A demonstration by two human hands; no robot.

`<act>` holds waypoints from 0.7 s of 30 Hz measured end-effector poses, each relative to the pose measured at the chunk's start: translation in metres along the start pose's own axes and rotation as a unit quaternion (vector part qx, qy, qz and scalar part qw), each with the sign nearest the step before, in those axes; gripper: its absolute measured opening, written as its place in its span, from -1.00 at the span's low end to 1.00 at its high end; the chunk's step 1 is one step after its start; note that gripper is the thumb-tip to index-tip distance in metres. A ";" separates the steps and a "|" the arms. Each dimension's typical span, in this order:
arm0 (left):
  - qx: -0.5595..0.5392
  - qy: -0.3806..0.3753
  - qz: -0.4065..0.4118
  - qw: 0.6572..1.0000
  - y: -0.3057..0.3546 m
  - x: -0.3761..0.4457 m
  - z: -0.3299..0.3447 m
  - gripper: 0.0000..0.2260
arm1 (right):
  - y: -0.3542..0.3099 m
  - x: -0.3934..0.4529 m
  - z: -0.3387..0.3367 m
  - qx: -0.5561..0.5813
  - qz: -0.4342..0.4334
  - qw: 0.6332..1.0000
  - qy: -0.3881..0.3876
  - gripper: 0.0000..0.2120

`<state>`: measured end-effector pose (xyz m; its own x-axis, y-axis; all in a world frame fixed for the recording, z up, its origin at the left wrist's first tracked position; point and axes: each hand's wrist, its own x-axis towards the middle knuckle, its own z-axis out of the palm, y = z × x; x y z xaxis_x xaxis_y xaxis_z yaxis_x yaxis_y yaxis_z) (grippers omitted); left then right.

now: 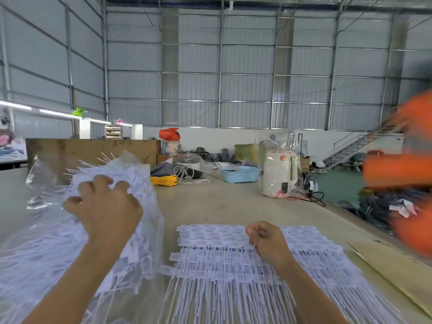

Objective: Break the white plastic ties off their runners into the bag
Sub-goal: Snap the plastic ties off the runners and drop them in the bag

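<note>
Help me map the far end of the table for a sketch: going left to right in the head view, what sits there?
Coiled yellow cord → light blue plastic basket → cream-white electric kettle wrapped in clear plastic.

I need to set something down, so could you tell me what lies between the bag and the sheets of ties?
In the head view, only a narrow bare strip of table separates the bag from the sheets of ties.
</note>
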<state>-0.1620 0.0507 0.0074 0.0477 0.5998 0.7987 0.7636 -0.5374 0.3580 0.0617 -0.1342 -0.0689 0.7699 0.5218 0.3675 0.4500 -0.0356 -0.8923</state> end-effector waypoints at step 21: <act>-0.090 -0.435 -0.098 0.891 -0.068 0.018 -0.024 -0.36 | 0.016 -0.001 0.015 -0.308 -0.112 0.941 -0.083 -0.90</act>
<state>-0.2282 0.0838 0.0085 0.4661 0.8825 0.0634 0.7003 -0.4117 0.5832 0.0613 -0.1224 -0.0870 0.5660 0.6985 0.4379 0.8091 -0.3688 -0.4574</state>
